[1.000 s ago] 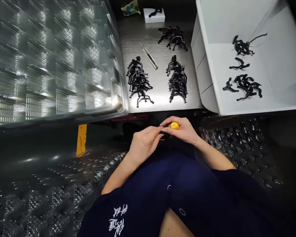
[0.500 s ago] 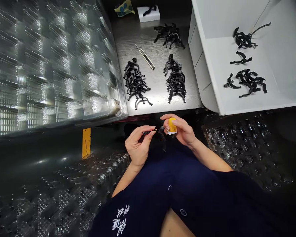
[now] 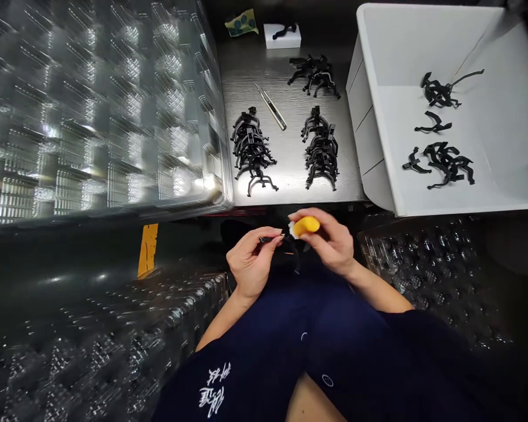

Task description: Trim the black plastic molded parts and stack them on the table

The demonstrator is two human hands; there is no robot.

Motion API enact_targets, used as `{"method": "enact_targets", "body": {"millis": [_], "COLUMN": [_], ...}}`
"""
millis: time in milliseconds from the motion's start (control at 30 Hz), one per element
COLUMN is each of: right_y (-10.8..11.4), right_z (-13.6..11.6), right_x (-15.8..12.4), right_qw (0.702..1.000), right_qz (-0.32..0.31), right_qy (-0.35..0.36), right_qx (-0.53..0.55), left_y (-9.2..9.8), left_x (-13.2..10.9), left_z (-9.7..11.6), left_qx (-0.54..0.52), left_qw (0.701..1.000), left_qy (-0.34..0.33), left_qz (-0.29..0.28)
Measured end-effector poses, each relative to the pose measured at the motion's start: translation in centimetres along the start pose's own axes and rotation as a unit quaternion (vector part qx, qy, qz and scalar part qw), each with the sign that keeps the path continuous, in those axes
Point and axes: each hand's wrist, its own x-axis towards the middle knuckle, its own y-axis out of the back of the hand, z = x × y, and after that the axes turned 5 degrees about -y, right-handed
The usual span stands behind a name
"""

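Observation:
Below the table edge, my left hand (image 3: 250,262) pinches a thin black plastic bracket (image 3: 296,261) between thumb and fingertips, and one curved arm of it hangs down to the right. My right hand (image 3: 335,245) is closed around a small yellow round-ended piece (image 3: 308,225). Its ragged white end points left, at the bracket, close to my left fingertips. Whether the white end touches the bracket, I cannot tell. Two rows of similar black brackets lie on the metal table ahead, a left row (image 3: 251,146) and a right row (image 3: 321,149).
A slim metal-bodied cutter (image 3: 273,108) lies behind the rows, near another bracket heap (image 3: 317,73). At the back is a white block (image 3: 275,40) bearing a black part. Stacked clear trays (image 3: 149,123) stand left; a white bin (image 3: 506,135) holding black parts stands right.
My right hand has turned the yellow piece from upright to lying sideways, its white end now toward the bracket. My left hand keeps its pinch. The view has shifted slightly.

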Motion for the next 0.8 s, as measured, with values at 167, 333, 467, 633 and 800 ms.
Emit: {"method": "enact_targets", "body": {"millis": [167,333,467,633,800], "right_y": [0.4,0.5,0.8,1.1,1.5], "right_z": [0.8,0.7,0.9,0.6,0.6], "right_x": [0.4,0.0,0.0,0.2,0.5], "right_qw": [0.980,0.980,0.972,0.976,0.977], "right_qz": [0.007,-0.026,0.020,-0.043,-0.028], "right_qy": [0.079,0.113,0.076,0.075,0.064], "right_qx": [-0.183,-0.160,-0.222,-0.201,-0.203], "left_y": [-0.1,-0.4,-0.5,-0.1,0.1], "left_x": [-0.1,-0.1,0.0,0.3,0.4], "left_z": [0.1,0.0,0.0,0.3,0.4], "left_qx": [0.004,-0.006,0.003,0.098,0.125], "left_qw": [1.000,1.000,0.999,0.987,0.968], "left_qy": [-0.006,0.015,0.027,-0.123,-0.209], "left_qz": [0.010,0.012,0.018,-0.033,-0.054]}}
